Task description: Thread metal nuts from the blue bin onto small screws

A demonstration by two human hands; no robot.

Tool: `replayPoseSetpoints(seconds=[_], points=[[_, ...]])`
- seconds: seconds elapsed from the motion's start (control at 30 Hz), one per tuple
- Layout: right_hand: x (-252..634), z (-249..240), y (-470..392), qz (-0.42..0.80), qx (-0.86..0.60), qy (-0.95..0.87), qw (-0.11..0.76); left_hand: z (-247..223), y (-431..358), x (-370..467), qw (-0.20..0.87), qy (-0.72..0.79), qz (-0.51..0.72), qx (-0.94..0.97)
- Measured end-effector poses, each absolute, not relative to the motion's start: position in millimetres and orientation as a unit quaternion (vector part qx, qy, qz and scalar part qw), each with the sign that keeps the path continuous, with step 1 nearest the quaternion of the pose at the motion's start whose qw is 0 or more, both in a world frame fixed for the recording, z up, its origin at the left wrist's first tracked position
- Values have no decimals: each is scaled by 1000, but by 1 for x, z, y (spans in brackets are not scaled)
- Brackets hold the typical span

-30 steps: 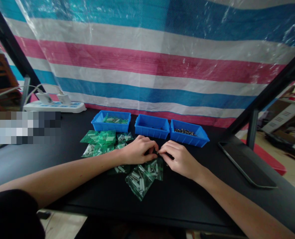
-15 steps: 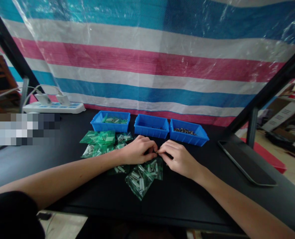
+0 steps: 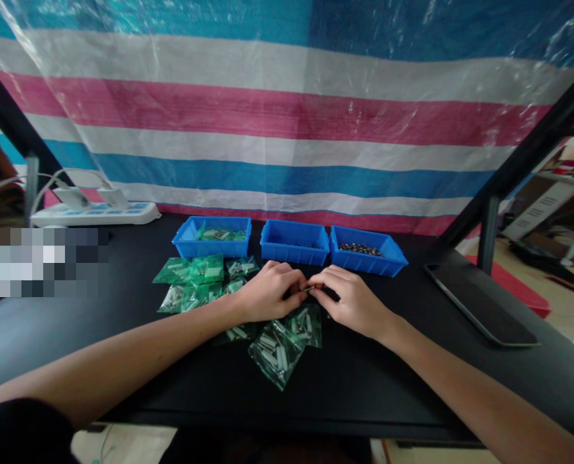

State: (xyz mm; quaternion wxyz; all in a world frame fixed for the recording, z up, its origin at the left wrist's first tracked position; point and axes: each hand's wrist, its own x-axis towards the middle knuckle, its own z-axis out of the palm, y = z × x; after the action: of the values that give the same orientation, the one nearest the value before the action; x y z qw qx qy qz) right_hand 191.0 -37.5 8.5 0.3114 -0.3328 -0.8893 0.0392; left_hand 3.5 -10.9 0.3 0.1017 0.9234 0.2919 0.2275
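Observation:
Thumb and fingertips of my left hand [image 3: 275, 290] pinch one end of a small metal piece [image 3: 309, 289]. The other end sits between the pinched fingertips of my right hand [image 3: 349, 299]; the piece is too small to name. Green plastic bags [image 3: 277, 353] of white and metal parts lie just below my hands. More green bags [image 3: 195, 280] are piled left of my left hand, partly hidden by the forearm. Beyond my hands stand a blue bin with green bags [image 3: 212, 248], a blue bin with a few dark pieces [image 3: 294, 253] and a blue bin of small metal parts [image 3: 369, 261].
A phone [image 3: 478, 306] lies on the black table [image 3: 364, 386] at the right. At the back left is a white power strip [image 3: 96, 214] with plugs and cables. Behind the bins hangs a striped plastic sheet [image 3: 267, 122], between slanted black frame bars [image 3: 524, 154].
The small metal piece shows more clearly between my fingertips, and my right fingers have shifted slightly on it. The whole view has tilted a little.

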Motion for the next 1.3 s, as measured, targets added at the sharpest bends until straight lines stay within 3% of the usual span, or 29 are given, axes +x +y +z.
replayPoseSetpoints(seconds=[0.83,1.3], points=[[194,8,-35,26,-369,-894,254,1,-10,3,107,290,223,925],[194,8,-36,38,-381,-881,278,1,-11,3,108,292,222,924]])
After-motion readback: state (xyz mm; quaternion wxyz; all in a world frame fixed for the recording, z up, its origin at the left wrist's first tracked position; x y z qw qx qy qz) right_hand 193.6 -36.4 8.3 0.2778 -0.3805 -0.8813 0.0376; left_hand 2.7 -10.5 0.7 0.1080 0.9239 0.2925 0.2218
